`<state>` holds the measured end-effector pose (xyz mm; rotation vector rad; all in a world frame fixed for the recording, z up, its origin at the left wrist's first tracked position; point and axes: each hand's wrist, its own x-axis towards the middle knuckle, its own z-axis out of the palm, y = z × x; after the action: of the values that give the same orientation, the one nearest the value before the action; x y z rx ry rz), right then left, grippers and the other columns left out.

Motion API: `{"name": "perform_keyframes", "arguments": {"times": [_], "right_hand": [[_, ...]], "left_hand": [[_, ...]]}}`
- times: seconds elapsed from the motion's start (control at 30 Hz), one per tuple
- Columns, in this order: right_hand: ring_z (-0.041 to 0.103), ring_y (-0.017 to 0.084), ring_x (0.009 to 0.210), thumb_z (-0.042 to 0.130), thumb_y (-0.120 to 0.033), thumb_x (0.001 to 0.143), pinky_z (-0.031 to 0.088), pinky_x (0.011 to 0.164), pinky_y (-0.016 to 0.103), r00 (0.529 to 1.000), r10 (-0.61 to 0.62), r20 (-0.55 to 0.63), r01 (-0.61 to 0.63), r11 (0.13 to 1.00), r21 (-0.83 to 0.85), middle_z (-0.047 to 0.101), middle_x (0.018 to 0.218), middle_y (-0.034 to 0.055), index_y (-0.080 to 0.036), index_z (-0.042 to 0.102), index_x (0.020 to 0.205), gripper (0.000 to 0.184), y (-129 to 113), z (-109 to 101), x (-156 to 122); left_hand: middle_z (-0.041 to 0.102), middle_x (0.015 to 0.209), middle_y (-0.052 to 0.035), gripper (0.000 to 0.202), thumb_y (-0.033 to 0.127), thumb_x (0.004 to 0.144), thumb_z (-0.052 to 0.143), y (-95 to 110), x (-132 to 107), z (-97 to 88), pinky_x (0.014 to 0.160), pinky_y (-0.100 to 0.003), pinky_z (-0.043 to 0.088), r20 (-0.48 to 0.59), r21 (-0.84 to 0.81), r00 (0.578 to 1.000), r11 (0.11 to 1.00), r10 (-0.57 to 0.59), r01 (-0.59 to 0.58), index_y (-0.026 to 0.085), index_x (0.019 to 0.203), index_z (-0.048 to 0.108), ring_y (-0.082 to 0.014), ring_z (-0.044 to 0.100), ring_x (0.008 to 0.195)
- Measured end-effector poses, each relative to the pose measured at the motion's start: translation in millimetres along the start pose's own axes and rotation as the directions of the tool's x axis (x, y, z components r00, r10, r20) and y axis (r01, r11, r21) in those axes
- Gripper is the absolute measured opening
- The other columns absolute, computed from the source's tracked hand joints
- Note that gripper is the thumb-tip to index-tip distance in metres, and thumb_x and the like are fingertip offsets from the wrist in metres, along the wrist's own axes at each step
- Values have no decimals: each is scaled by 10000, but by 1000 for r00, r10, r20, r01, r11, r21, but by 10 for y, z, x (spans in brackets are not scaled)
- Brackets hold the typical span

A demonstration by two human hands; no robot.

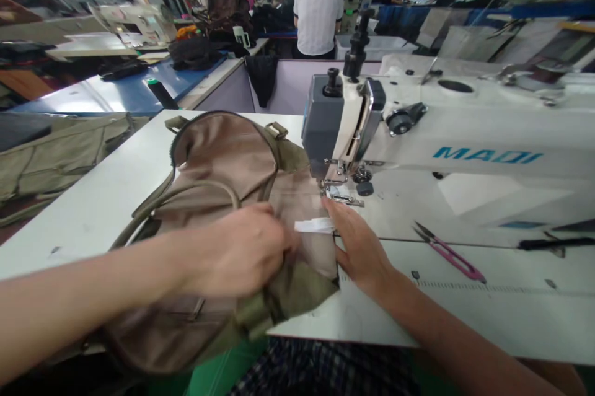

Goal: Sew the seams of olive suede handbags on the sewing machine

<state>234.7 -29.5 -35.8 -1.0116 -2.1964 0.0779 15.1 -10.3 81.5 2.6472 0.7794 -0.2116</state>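
Note:
A brown and olive-green bag [223,142] lies on the white sewing table, its curved zipper opening facing up and its brown lining showing. My left hand [246,247], slightly blurred, is closed on the bag's fabric with its fingers curled. Along the bag's right edge rests my right hand [360,244], fingers stretched toward the presser foot [341,198] and thumb apart. Between both hands a white label [313,225] lies on the lining, its right end touching my right hand. The bag's edge reaches under the needle area of the sewing machine [446,148].
Pink-handled thread snips [450,253] lie right of my right hand, near a black tool [555,243]. Olive bag pieces [65,160] lie at left. A thread cone [160,93] stands beyond the table. A person in a white shirt [318,15] stands ahead, back turned.

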Motion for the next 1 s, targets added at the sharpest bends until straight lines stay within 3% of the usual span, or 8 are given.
{"name": "perform_keyframes", "arguments": {"times": [0.07,0.13,0.23,0.33,0.6,0.77,0.9,1.0], "right_hand": [[524,295,1186,383,-40,898,486,984,519,999,-24,-48,24,1000,1,572,1244,201,-85,555,1232,378,-95,-71,-36],[562,276,1123,389,-46,942,508,963,473,996,-83,-46,84,996,29,630,1115,155,-120,648,1041,287,-190,-146,-98],[581,272,1096,430,-90,980,522,958,443,991,-137,-14,137,989,55,661,1009,126,-118,678,992,250,-304,-216,-223],[571,281,1139,427,-100,987,529,961,448,991,-131,10,131,991,21,662,1063,144,-113,688,1046,268,-378,-202,-319],[617,265,1058,376,-89,977,537,953,440,996,-84,7,83,994,77,670,1046,147,-101,697,1048,329,-509,-52,-345],[557,288,1146,423,-74,946,537,937,459,1000,24,13,-24,1000,-5,625,1144,179,-101,682,1075,291,-537,-106,-383],[639,246,942,435,-76,939,567,844,376,1000,-26,13,27,997,-78,679,980,123,-130,694,966,266,-542,-87,-315],[648,241,786,408,-47,912,575,737,355,998,-38,41,42,994,-101,677,876,130,-101,691,899,288,-565,-23,-279]], "left_hand": [[700,893,-39,129,247,838,540,368,-282,161,1061,-433,379,-87,-2,996,1000,-28,28,197,901,641,-212,636,830],[651,1189,-94,383,382,843,561,581,-496,412,1187,-479,142,-162,87,986,996,37,-23,186,1170,599,-261,575,1113],[425,1457,-137,717,430,821,572,632,-664,779,1156,-483,-190,-172,242,982,970,74,-30,135,1441,367,-275,368,1356],[314,1514,-156,857,445,784,592,570,-704,974,1098,-535,-273,-191,276,981,961,41,14,120,1500,251,-297,277,1406],[476,1424,-110,485,159,926,384,553,-675,776,1219,-341,-15,-186,400,977,916,106,-23,113,1403,453,-203,446,1312],[468,1431,-116,686,372,817,648,507,-754,578,1211,-369,164,-58,271,989,956,134,-114,120,1419,433,-277,427,1317],[539,1351,-107,710,615,875,555,424,-626,310,1041,-341,428,-9,57,991,989,134,-133,180,1417,411,-256,521,1219],[613,1194,-90,451,385,1005,401,391,-293,228,876,-359,506,-40,87,989,987,141,-137,200,1417,387,-238,610,1010]]}}
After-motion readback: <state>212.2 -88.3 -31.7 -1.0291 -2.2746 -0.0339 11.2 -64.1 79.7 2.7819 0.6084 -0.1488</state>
